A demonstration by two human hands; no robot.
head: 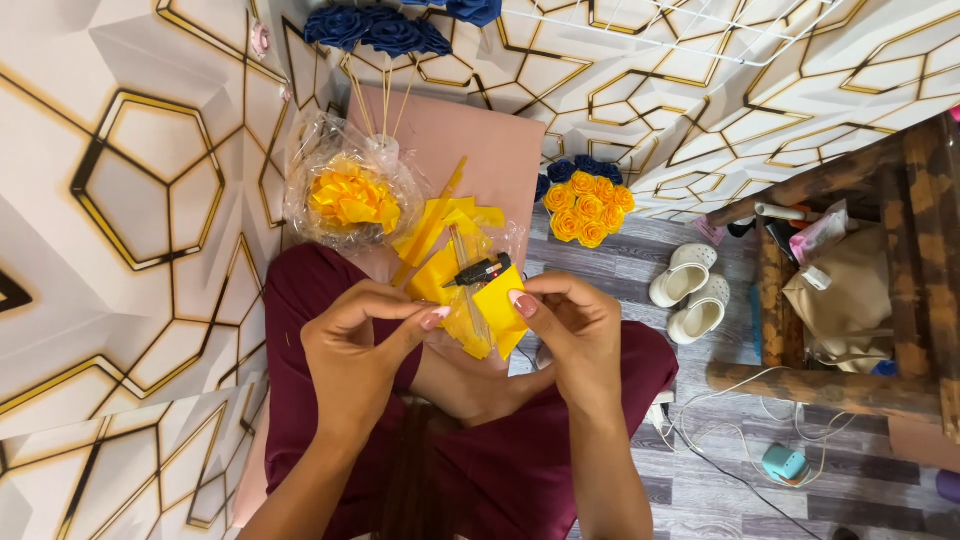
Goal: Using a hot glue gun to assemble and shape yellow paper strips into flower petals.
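Observation:
My left hand (358,345) and my right hand (572,330) meet over my lap and pinch a folded piece of yellow paper (492,312) between thumbs and fingertips. Just beyond it lie more yellow paper pieces (440,245), a yellow stick (432,222) and a small black glue gun (478,270). A bunch of yellow paper roses wrapped in clear film (350,195) rests further left. I sit in dark red clothing (500,470).
Blue paper roses on sticks (375,28) stand at the top. A ball of yellow and blue paper roses (588,205) sits on the grey floor beside white clogs (690,290). A wooden bench (860,290) with a beige bag stands right, with cables and a teal device (783,462) below.

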